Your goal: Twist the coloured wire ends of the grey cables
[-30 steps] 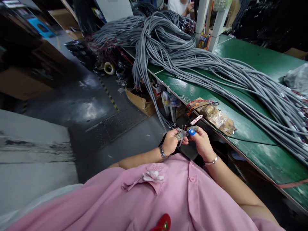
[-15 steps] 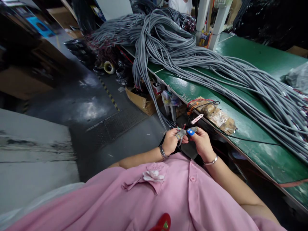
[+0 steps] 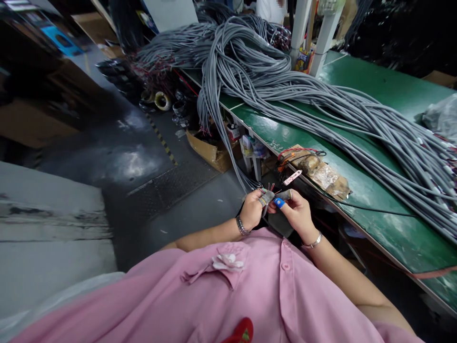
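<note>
My left hand is closed on the end of a grey cable, its thumb and forefinger pinched together in grey finger covers. Several thin coloured wires stick up from that pinch, red and orange ones among them. Touching it from the right is my right hand, with a blue cover on the thumb and a grey one on the forefinger. Its fingertips are bent in at the wires; the exact grip on a wire is too small to see clearly. Grey cables hang off the table just beyond my left hand.
Long bundles of grey cable lie along the green table. A taped brown block and a pink-and-white tag are at its near edge. A cardboard box stands below. Another person is at the back.
My right thumb has moved slightly left and down, closer to my left fingers, and its forefinger has straightened toward them. An orange wire now points right. My left hand keeps its place.
</note>
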`<control>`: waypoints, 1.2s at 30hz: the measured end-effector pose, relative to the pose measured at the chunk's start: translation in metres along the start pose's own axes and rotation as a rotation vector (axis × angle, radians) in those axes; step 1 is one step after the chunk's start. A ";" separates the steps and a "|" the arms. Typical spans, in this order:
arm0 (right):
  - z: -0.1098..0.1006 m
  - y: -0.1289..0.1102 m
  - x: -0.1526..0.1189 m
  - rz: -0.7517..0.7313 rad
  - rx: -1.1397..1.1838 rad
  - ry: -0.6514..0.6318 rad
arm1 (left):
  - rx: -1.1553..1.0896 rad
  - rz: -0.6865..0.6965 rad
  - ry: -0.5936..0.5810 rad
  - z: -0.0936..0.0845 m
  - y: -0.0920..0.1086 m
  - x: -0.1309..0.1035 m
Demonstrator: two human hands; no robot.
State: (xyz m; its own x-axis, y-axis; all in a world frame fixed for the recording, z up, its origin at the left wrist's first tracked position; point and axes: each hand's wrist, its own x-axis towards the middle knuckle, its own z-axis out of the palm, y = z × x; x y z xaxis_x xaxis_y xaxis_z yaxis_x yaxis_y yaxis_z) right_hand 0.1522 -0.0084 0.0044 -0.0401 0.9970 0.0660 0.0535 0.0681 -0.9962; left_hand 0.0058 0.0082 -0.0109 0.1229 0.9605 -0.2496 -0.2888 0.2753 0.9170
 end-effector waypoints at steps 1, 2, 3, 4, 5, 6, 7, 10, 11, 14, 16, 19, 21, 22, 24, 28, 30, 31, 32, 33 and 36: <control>-0.002 0.001 0.000 0.006 0.003 -0.006 | 0.008 -0.004 0.003 0.000 0.001 0.000; -0.003 0.003 0.000 0.030 0.033 -0.004 | 0.017 -0.007 0.000 -0.001 0.001 -0.001; -0.005 0.005 0.000 0.076 0.083 0.008 | 0.023 -0.008 -0.006 -0.001 0.002 -0.001; -0.007 0.007 0.002 0.139 0.140 0.025 | 0.027 -0.008 -0.015 -0.001 0.002 -0.002; -0.009 0.008 0.004 0.210 0.193 0.039 | 0.032 -0.006 -0.027 -0.002 0.002 -0.002; -0.011 0.009 0.006 0.281 0.235 0.043 | 0.040 -0.006 -0.042 -0.002 0.002 -0.003; -0.013 0.010 0.008 0.344 0.266 0.030 | 0.050 -0.009 -0.056 -0.002 0.002 -0.003; -0.018 0.007 0.014 0.417 0.282 -0.059 | 0.082 -0.025 -0.093 -0.002 0.002 -0.005; -0.019 0.006 0.015 0.401 0.268 -0.084 | 0.091 -0.030 -0.099 -0.002 0.002 -0.006; -0.018 0.002 0.015 0.285 0.213 -0.110 | 0.106 -0.051 -0.138 -0.001 0.001 -0.007; -0.015 0.002 0.014 0.213 0.179 -0.080 | 0.115 -0.066 -0.198 -0.001 0.000 -0.007; -0.011 0.006 0.012 0.170 0.156 -0.021 | 0.115 -0.079 -0.247 -0.001 -0.001 -0.006; -0.012 0.009 0.012 0.186 0.184 -0.004 | 0.096 -0.082 -0.224 -0.001 -0.002 -0.006; -0.013 0.010 0.012 0.208 0.215 0.008 | 0.084 -0.083 -0.210 -0.001 -0.002 -0.006; -0.017 0.010 0.014 0.276 0.295 0.029 | 0.069 -0.081 -0.196 -0.002 -0.003 -0.006; -0.023 0.005 0.018 0.394 0.370 -0.067 | 0.075 -0.073 -0.207 -0.001 -0.002 -0.006; -0.023 0.002 0.018 0.397 0.350 -0.152 | 0.087 -0.064 -0.220 -0.001 -0.002 -0.007; -0.023 0.001 0.018 0.386 0.340 -0.177 | 0.093 -0.062 -0.225 0.000 -0.001 -0.007; -0.022 0.000 0.018 0.372 0.330 -0.188 | 0.097 -0.063 -0.227 0.000 -0.001 -0.007; -0.021 0.000 0.017 0.359 0.321 -0.185 | 0.099 -0.066 -0.226 0.000 0.000 -0.008; -0.017 0.001 0.013 0.342 0.285 -0.130 | 0.103 -0.071 -0.201 0.000 0.000 -0.009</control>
State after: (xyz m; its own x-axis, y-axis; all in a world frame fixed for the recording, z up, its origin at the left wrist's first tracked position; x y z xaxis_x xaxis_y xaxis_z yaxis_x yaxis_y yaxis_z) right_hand 0.1684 0.0057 0.0049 -0.1940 0.9463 -0.2585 -0.1902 -0.2948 -0.9365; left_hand 0.0049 -0.0001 -0.0088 0.3294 0.9086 -0.2568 -0.1759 0.3262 0.9288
